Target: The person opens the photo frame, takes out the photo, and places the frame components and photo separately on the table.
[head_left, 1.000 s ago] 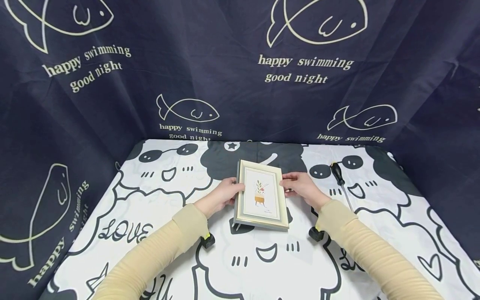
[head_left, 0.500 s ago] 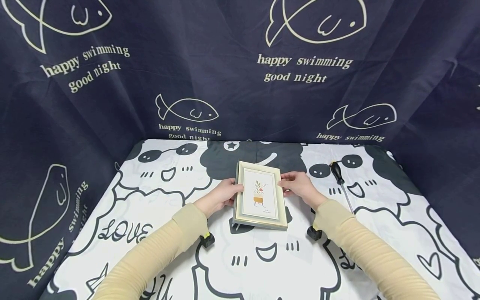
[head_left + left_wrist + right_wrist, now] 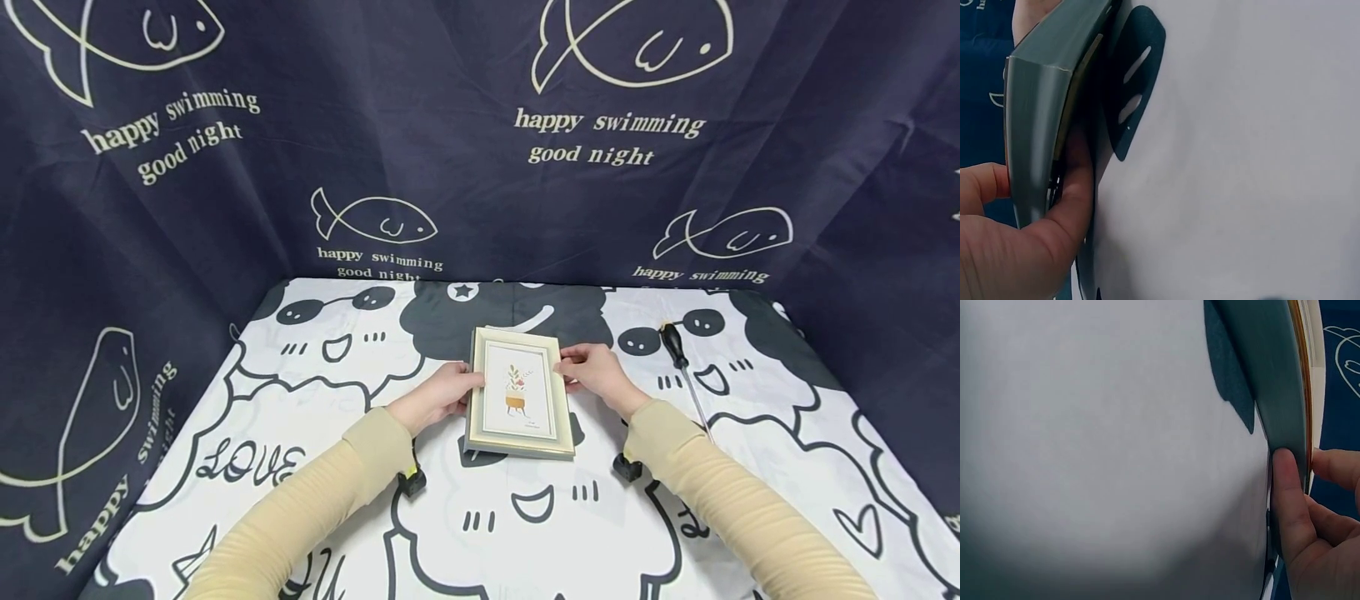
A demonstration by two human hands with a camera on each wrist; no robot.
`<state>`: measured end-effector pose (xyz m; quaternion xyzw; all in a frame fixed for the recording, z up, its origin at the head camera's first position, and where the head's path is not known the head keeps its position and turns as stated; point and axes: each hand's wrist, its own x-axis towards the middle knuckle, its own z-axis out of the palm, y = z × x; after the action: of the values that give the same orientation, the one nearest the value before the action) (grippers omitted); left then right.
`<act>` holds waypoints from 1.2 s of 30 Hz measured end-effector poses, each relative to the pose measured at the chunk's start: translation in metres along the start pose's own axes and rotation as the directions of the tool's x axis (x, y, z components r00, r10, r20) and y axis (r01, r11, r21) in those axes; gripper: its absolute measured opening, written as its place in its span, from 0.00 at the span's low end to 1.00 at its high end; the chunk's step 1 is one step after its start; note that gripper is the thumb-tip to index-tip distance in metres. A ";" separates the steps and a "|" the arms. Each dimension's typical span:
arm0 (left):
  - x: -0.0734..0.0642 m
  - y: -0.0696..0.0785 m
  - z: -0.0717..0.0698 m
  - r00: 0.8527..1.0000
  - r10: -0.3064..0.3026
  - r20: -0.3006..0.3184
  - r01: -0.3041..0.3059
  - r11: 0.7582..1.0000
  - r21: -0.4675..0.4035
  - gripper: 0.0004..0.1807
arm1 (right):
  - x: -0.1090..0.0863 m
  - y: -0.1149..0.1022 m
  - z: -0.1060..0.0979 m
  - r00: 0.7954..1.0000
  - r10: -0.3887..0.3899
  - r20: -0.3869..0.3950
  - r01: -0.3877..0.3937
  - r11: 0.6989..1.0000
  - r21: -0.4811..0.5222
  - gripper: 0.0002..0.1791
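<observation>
A cream picture frame (image 3: 519, 337) with a print of a potted plant lies face up, slightly tilted, close over the table in the head view. My left hand (image 3: 441, 392) pinches its left edge, thumb on the front and fingers curled under the back. On the opposite edge, my right hand (image 3: 600, 377) holds it between thumb and fingers. The left wrist view shows the grey-green side of the frame (image 3: 1038, 125), with fingers reaching beneath it. In the right wrist view, a finger (image 3: 1286, 481) presses the frame's side while the thumb touches the front border.
A screwdriver (image 3: 672, 343) with a black handle lies to the right, beyond my right hand. The table wears a black-and-white cartoon cloth (image 3: 315, 433). Dark blue fabric (image 3: 480, 108) with fish drawings stands behind and at both sides.
The picture frame has shifted very slightly left, and its far edge has dropped a little towards me. Both hands keep their hold on its sides. The screwdriver stays put.
</observation>
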<state>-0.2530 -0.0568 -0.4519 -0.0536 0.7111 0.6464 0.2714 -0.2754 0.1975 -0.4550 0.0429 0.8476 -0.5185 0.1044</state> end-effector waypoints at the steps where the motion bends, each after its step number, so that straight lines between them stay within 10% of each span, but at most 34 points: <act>1: 0.000 0.000 0.000 1.000 0.000 -0.006 0.000 1.000 0.007 0.16 | 0.000 0.000 0.000 1.000 -0.002 0.001 0.002 1.000 -0.001 0.20; 10: -0.003 0.003 -0.002 0.996 0.053 -0.077 -0.026 0.950 0.312 0.15 | -0.002 -0.003 0.001 1.000 -0.028 -0.004 0.028 0.999 -0.043 0.20; 19: -0.003 0.011 -0.004 0.991 0.133 -0.030 -0.082 0.753 0.653 0.23 | -0.002 -0.001 0.003 0.999 -0.040 -0.017 0.039 0.996 -0.080 0.20; 28: -0.010 0.014 -0.003 0.982 0.189 0.003 -0.116 0.591 0.799 0.16 | -0.002 -0.001 0.004 0.998 -0.060 -0.028 0.058 0.995 -0.087 0.20; 36: -0.010 0.009 -0.001 0.968 0.251 0.007 -0.156 0.580 0.799 0.13 | -0.004 0.001 0.002 0.997 -0.071 -0.006 0.071 0.995 -0.073 0.20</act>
<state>-0.2486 -0.0595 -0.4398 0.1199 0.9383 0.2864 0.1525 -0.2709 0.1965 -0.4551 0.0111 0.8673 -0.4905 0.0840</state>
